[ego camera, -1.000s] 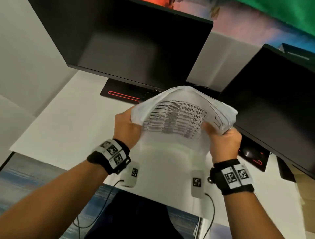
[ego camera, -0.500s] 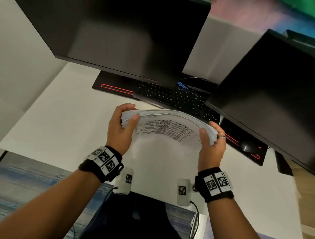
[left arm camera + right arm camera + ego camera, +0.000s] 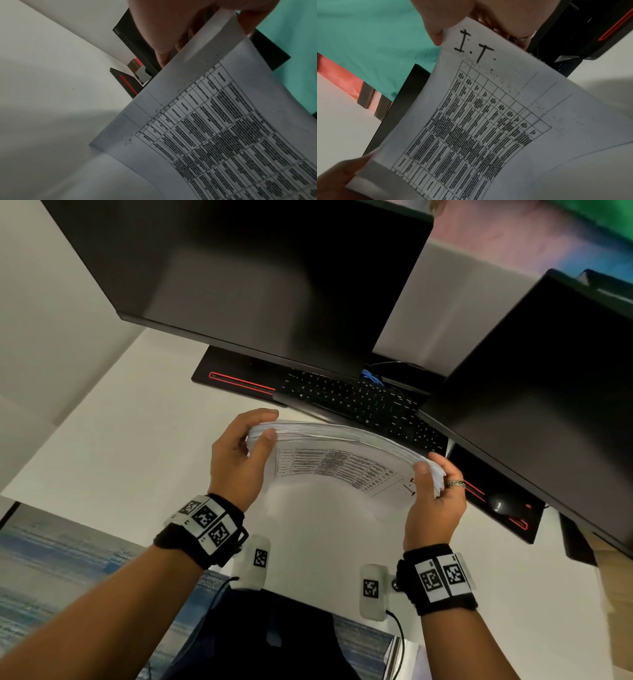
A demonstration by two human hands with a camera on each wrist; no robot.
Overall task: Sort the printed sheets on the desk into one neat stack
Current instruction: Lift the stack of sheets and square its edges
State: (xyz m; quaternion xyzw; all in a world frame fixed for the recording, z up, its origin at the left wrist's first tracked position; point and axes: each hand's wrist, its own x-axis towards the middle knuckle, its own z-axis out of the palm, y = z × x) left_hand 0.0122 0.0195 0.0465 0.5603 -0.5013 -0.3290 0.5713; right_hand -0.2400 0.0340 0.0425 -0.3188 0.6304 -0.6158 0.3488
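Note:
A thick stack of printed sheets [image 3: 337, 465] stands on its long edge over the white desk [image 3: 120, 446], bowed, with a printed table facing me. My left hand [image 3: 239, 460] grips its left end, thumb in front and fingers behind. My right hand [image 3: 433, 501], wearing a ring, grips the right end the same way. The left wrist view shows the stack [image 3: 214, 135] close up, with the left hand [image 3: 171, 27] pinching the top corner. In the right wrist view the top sheet [image 3: 479, 121] bears a handwritten "I.T." and the right hand [image 3: 471, 16] pinches its corner.
Two dark monitors [image 3: 267, 275] [image 3: 548, 392] hang over the back of the desk. A black keyboard [image 3: 356, 402] lies on a black mat with red trim [image 3: 236, 381], just behind the stack. A mouse [image 3: 501, 504] sits at the right.
The stack has come down from chest height toward the desk and turned from tilted-up to edge-on. Both hands kept their grip on its ends.

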